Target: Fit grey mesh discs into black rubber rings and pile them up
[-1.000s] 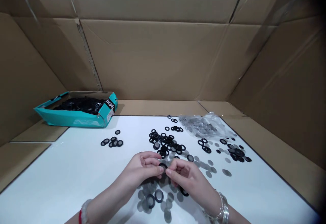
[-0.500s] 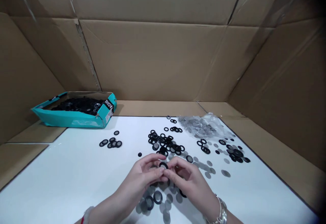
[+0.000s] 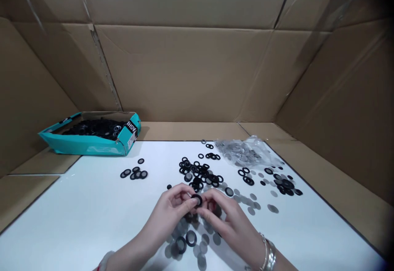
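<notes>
While cardboard panels close in the workspace on every visible side, the back wall (image 3: pixel 184 74) creased and seamed, the side walls slanting away, all the action sits on a white tabletop (image 3: pixel 76 217), glossy under the light and edged by a dark line. Front and centre, just above that surface, is the black ring (image 3: pixel 200 199), pinched between the thumb and fingers of the left hand (image 3: pixel 172 207), drawn nearly together with the thumb across its face. Right beside it, the right hand (image 3: pixel 229 217) curls in, thumb and forefinger slightly parted at the ring's edge; whether they grip it, I cannot tell. Silver bracelets (image 3: pixel 271 258) gleam on that wrist. Below, loose grey discs (image 3: pixel 201 260) scatter over the white, some overlapping; beyond the fingers lies a tangled heap of black rings (image 3: pixel 201 174). Off to the left, a small group of disc-filled rings (image 3: pixel 137 174), and past them a turquoise box (image 3: pixel 89 145), loaded with dark pieces, rests at the table's far left corner. Far right, a crumpled clear plastic bag (image 3: pixel 246 152) holds greyish contents, with a dark cluster of black pieces (image 3: pixel 286 185) nearer in.
</notes>
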`<state>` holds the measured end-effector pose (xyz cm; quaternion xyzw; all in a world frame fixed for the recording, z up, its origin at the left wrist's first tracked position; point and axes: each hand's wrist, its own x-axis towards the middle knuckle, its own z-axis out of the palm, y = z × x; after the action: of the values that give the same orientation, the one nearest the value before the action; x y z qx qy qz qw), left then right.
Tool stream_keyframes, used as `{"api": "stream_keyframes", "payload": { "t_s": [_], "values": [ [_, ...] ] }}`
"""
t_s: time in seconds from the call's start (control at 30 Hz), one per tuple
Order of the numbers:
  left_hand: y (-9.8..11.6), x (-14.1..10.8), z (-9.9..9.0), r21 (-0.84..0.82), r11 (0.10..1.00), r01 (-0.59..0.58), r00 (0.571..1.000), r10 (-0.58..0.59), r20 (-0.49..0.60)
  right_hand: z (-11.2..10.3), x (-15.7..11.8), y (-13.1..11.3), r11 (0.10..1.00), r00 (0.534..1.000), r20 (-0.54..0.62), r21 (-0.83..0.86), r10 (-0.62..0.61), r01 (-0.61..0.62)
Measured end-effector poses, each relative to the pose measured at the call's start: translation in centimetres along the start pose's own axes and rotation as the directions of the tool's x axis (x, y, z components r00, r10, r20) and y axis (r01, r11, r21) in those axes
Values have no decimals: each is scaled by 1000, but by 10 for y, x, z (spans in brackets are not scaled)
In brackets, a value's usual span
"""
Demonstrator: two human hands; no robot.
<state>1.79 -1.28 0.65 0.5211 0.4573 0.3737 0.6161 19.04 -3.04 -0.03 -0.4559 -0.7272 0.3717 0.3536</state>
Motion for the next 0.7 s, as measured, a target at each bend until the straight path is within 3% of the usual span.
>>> {"api": "stream_keyframes", "payload": {
  "t_s": [0.1, 0.27, 0.37, 0.47, 0.53, 0.63, 0.7],
  "values": [
    [2, 0, 0, 16, 1000, 9, 999, -10, 50, -3, 2, -1, 1000, 1000, -1, 1, -19, 19],
    [8, 0, -7, 218, 968, -122, 990, 102, 101, -2, 1, -4, 997, 997, 67, 57, 47, -51],
    [10, 1, -8, 258, 955, -146, 988, 128, 84, 0, 1, -6, 995, 997, 57, 82, 57, -62],
    [10, 1, -5, 199, 976, -85, 996, 84, 15, 1, 2, -6, 987, 996, 41, 137, 81, -86],
    [9, 1, -2, 74, 997, -4, 1000, 4, -7, 1, 3, -5, 980, 993, 52, 165, 104, -112],
    [5, 0, -1, -73, 994, 85, 996, -82, 38, -1, 4, -6, 983, 993, 70, 149, 99, -109],
    [4, 0, -2, -54, 996, 69, 995, -65, 77, -2, 3, -6, 986, 993, 69, 133, 92, -100]
  ]
}}
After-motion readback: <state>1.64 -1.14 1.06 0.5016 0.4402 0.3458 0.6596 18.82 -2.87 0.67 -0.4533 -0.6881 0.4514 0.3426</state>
